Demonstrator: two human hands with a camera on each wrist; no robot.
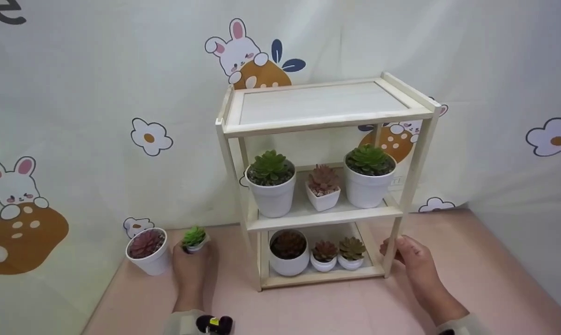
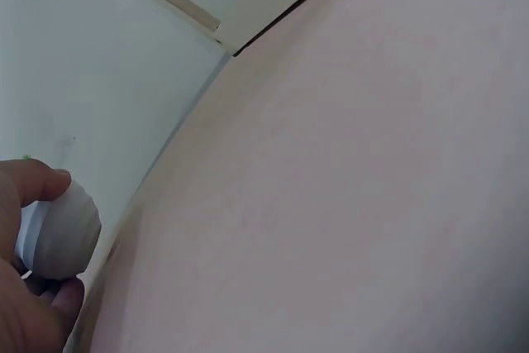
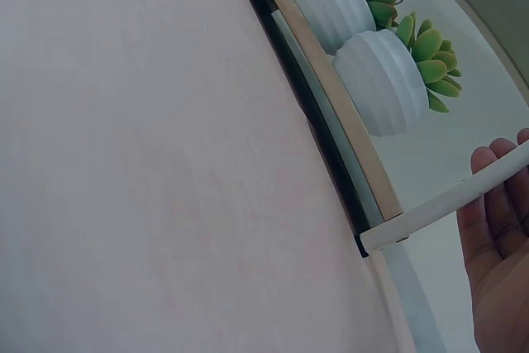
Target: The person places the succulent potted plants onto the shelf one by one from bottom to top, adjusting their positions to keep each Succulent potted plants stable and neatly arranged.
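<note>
My left hand grips a small potted succulent with bright green leaves, left of the wooden shelf rack. From the left wrist, its ribbed white pot shows between thumb and fingers, tipped sideways in that view. At the rack's right side, my right hand holds the lower part of the front post, its fingers reaching behind the wood. Beside the left hand stands a white pot with a dark red succulent.
On the middle shelf are two large green succulents with a small pink one between them. A round brown-leaved pot and two small succulents occupy the bottom shelf. A printed cloth hangs behind the pink table.
</note>
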